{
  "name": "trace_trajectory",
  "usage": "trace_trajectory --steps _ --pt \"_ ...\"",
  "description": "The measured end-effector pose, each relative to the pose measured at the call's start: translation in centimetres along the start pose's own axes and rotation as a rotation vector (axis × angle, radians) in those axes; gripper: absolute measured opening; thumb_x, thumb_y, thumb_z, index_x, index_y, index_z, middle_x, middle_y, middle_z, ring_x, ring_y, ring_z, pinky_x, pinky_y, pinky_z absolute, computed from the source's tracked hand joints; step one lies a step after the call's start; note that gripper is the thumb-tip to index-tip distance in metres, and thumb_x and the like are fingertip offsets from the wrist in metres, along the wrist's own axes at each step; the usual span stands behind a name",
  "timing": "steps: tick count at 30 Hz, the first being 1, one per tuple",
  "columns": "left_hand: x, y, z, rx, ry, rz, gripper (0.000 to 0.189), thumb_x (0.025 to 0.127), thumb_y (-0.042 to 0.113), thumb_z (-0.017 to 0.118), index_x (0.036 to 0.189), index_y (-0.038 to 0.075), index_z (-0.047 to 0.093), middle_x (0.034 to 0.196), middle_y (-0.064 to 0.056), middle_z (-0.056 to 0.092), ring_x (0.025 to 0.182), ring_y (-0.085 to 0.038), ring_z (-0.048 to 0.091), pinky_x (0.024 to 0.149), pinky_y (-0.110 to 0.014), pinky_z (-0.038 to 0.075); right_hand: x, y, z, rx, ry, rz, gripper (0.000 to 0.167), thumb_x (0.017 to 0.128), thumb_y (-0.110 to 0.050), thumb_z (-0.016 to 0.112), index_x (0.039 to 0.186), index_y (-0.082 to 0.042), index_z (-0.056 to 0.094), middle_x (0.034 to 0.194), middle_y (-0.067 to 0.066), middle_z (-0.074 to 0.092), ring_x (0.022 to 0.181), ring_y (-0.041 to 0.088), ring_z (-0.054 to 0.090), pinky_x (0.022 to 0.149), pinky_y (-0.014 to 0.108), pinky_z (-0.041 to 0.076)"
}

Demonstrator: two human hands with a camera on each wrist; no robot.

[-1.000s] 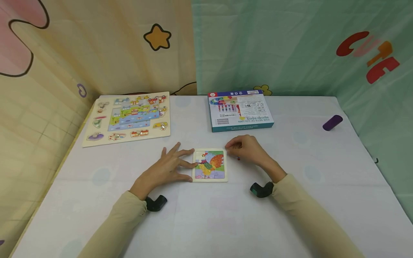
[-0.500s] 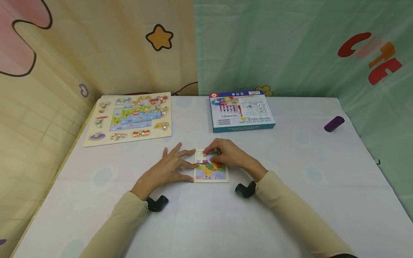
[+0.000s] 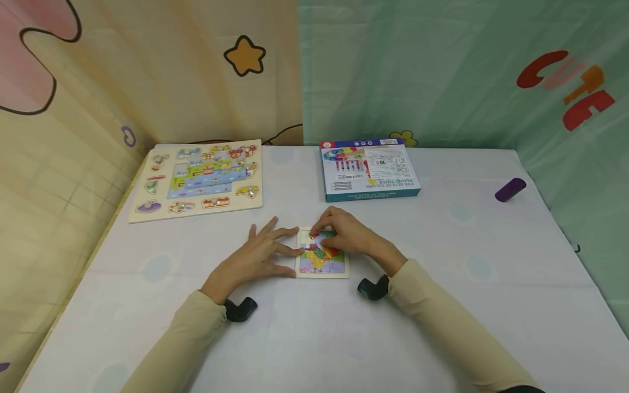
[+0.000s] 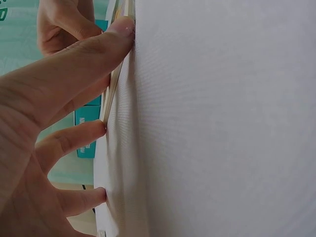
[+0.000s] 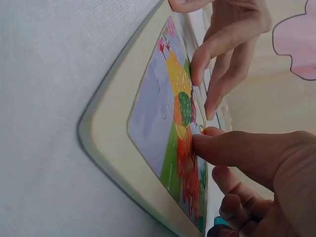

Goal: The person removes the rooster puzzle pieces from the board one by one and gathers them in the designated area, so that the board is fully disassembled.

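Note:
A small square jigsaw puzzle [image 3: 321,267] of a colourful rooster in a pale wooden frame [image 5: 106,121] lies flat on the table. My left hand [image 3: 250,262] has its fingers spread along the frame's left side; the thumb touches the lower left corner, and one fingertip reaches over the picture's edge. From the right, my right hand [image 3: 351,234] comes over the upper part of the picture, thumb and index finger pinching at a puzzle piece by the rooster's red comb. In the right wrist view the thumb [image 5: 222,145] rests on the picture; its own fingers mostly hide the piece.
A larger wooden knob puzzle board [image 3: 196,214] with vehicle pieces lies back left, flat picture boards on top. At the back middle is a flat teal-edged box [image 3: 371,188]. A purple cylinder [image 3: 510,190] lies far right. Curtains hang behind the white-covered table [image 3: 314,344].
My right hand has moved left from beside the frame's right edge to over the picture's upper part, and has stayed there since. My left hand has kept its place at the frame.

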State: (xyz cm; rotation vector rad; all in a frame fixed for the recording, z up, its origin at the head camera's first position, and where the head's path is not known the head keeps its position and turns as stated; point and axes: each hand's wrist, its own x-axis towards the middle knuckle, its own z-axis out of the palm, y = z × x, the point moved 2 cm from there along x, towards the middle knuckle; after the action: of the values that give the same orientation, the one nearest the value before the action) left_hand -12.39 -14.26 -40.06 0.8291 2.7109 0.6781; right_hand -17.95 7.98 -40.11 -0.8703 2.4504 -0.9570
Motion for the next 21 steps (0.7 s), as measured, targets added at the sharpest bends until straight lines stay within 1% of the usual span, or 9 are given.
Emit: trace_trajectory --steps 4,5,8,10,12,15,16,18,21 --pt "0.0 0.0 0.0 0.0 0.003 0.002 0.051 0.072 0.042 0.086 0.118 0.024 0.074 0.15 -0.002 0.046 0.146 -0.048 0.012 0.103 -0.079 0.006 0.0 0.1 0.1 0.024 0.012 0.003 0.024 0.087 -0.005 0.073 0.109 -0.016 0.074 0.113 0.002 0.055 0.109 0.02 0.048 0.095 0.036 0.044" --pt "0.0 0.0 0.0 0.001 0.003 0.003 0.051 0.071 0.042 0.086 0.118 0.024 0.074 0.15 -0.002 0.046 0.145 -0.048 0.012 0.103 -0.079 0.006 0.0 0.1 0.1 0.031 0.013 0.004 0.024 0.087 -0.005 0.073 0.109 -0.016 0.074 0.114 0.002 0.056 0.107 0.02 0.049 0.094 0.036 0.044" --pt "0.0 0.0 0.0 0.002 0.002 0.001 0.051 0.072 0.042 0.086 0.118 0.024 0.073 0.15 -0.002 0.046 0.145 -0.048 0.012 0.103 -0.079 0.006 -0.2 0.0 0.0 0.04 0.012 0.012 0.026 0.088 -0.006 0.073 0.112 -0.017 0.073 0.111 0.001 0.059 0.097 0.019 0.05 0.084 0.032 0.046" --pt "0.0 0.0 0.1 0.001 -0.001 -0.002 0.051 0.072 0.042 0.086 0.119 0.024 0.073 0.15 -0.003 0.046 0.145 -0.048 0.012 0.103 -0.079 0.005 -0.3 0.0 0.0 0.041 0.008 0.021 0.031 0.088 -0.007 0.073 0.117 -0.018 0.072 0.108 0.001 0.061 0.089 0.019 0.05 0.075 0.03 0.046" --pt "0.1 0.0 0.1 0.003 -0.003 -0.006 0.051 0.072 0.042 0.086 0.119 0.024 0.073 0.15 -0.002 0.046 0.146 -0.048 0.012 0.103 -0.079 0.005 -0.4 -0.1 0.0 0.039 0.004 0.028 0.038 0.088 -0.009 0.074 0.124 -0.018 0.069 0.106 0.002 0.062 0.083 0.019 0.05 0.069 0.028 0.045" --pt "0.1 0.0 0.2 0.008 -0.006 -0.009 0.051 0.072 0.041 0.086 0.119 0.024 0.073 0.15 -0.002 0.046 0.146 -0.047 0.012 0.103 -0.079 0.006 -0.7 -0.1 -0.1 0.041 0.014 0.048 0.047 0.087 -0.011 0.075 0.132 -0.017 0.063 0.107 0.004 0.062 0.082 0.019 0.051 0.069 0.027 0.047" --pt "0.1 0.0 0.2 0.011 -0.006 -0.01 0.051 0.072 0.041 0.086 0.119 0.024 0.073 0.15 -0.002 0.046 0.146 -0.047 0.012 0.103 -0.079 0.006 -0.7 -0.1 -0.2 0.042 0.023 0.056 0.047 0.087 -0.012 0.075 0.133 -0.016 0.062 0.107 0.004 0.063 0.083 0.018 0.052 0.07 0.027 0.048" --pt "0.1 0.0 0.2 0.014 -0.006 -0.011 0.052 0.072 0.041 0.086 0.119 0.024 0.073 0.15 -0.002 0.046 0.146 -0.047 0.012 0.103 -0.079 0.006 -0.9 -0.1 -0.3 0.041 0.053 0.075 0.044 0.088 -0.013 0.074 0.13 -0.014 0.063 0.106 0.003 0.064 0.083 0.018 0.053 0.071 0.027 0.049" --pt "0.1 0.0 0.2 0.012 -0.007 -0.014 0.052 0.072 0.041 0.086 0.119 0.024 0.073 0.15 -0.002 0.046 0.146 -0.047 0.011 0.104 -0.078 0.006 -1.1 0.1 -0.5 0.048 0.1 0.094 0.031 0.088 -0.012 0.073 0.12 -0.011 0.07 0.1 0.001 0.067 0.081 0.017 0.054 0.071 0.027 0.049"
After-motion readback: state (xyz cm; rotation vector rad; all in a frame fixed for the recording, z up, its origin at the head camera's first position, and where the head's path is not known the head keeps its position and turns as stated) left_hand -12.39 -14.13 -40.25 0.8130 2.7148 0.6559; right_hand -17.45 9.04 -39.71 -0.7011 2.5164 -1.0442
